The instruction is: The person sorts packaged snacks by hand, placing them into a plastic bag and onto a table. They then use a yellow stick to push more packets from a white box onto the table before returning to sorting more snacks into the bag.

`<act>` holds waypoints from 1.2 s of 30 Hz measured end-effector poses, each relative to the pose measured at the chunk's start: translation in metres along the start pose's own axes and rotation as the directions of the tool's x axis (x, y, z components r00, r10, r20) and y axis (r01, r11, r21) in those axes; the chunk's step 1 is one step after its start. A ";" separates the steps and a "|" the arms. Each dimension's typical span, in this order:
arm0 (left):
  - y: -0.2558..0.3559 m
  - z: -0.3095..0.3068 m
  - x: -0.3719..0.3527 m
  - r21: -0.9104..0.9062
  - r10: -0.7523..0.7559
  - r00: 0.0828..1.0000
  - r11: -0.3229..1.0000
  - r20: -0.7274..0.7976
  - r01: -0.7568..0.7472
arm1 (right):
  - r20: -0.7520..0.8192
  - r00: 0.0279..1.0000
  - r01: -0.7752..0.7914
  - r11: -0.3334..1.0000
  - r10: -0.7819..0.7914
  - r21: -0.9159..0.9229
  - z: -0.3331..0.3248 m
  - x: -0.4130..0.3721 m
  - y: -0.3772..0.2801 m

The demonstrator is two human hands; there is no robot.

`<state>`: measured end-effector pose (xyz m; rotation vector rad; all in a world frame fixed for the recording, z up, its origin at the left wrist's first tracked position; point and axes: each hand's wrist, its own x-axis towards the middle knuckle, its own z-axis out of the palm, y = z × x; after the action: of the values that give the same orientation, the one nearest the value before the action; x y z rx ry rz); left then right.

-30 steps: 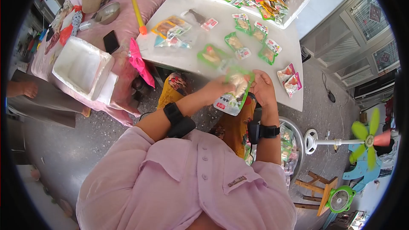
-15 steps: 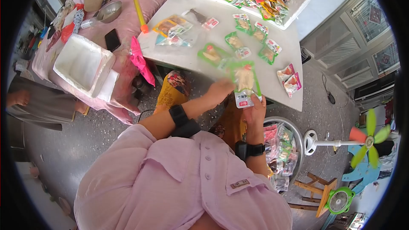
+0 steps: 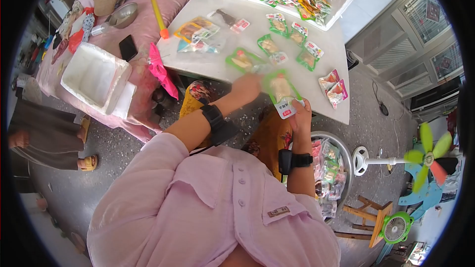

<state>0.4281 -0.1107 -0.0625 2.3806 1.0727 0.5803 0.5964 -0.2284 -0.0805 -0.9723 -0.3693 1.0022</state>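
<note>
My right hand (image 3: 301, 114) is closed on the lower end of a green-edged clear food packet (image 3: 281, 89), thumb over its white label. Pale pieces show inside the packet, which is tilted over the table's front edge. My left hand (image 3: 246, 89) is just left of it, its fingertips smeared by motion; I cannot tell what they hold. Beyond that hand, another green-edged packet (image 3: 243, 61) lies on the table (image 3: 213, 69). Several smaller green packets (image 3: 268, 44) lie farther back, and pink-edged packets (image 3: 334, 89) are at the right corner.
A white foam box (image 3: 341, 12) full of colourful packets stands at the table's back. Below the right edge is a metal basin (image 3: 349, 173) of packets. An upright fan (image 3: 391, 160) is to the right. Left, a bed holds a foam box (image 3: 94, 76); a person's sandalled feet (image 3: 88, 162) show nearby.
My left hand has drawn left, away from the held packet. My right hand has shifted slightly up and right, and the packet has tilted. The person at the left has stepped further into view.
</note>
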 end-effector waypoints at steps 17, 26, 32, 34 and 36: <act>0.011 0.002 -0.007 -0.044 0.128 0.967 0.989 -0.220 -0.141 | 0.088 0.978 -0.168 0.967 0.187 -0.191 0.017 0.013 -0.002; 0.027 0.001 -0.019 0.048 0.284 0.932 0.958 -0.226 -0.281 | 0.182 0.910 -0.304 0.899 0.372 -0.316 0.076 0.019 -0.010; 0.021 -0.001 -0.027 0.026 0.259 0.944 0.965 -0.202 -0.260 | 0.116 0.954 -0.130 0.734 0.275 -0.666 0.045 0.026 -0.007; 0.019 0.001 -0.028 0.020 0.281 0.932 0.959 -0.227 -0.284 | 0.140 0.947 -0.129 0.741 0.289 -0.659 0.047 0.029 0.003; 0.020 0.004 -0.026 0.005 0.303 0.920 0.950 -0.249 -0.312 | 0.157 0.939 -0.138 0.752 0.306 -0.645 0.054 0.031 0.007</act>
<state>0.4255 -0.1434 -0.0592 2.5122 0.7754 1.0216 0.5730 -0.1739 -0.0616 -1.5253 -0.8592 1.2628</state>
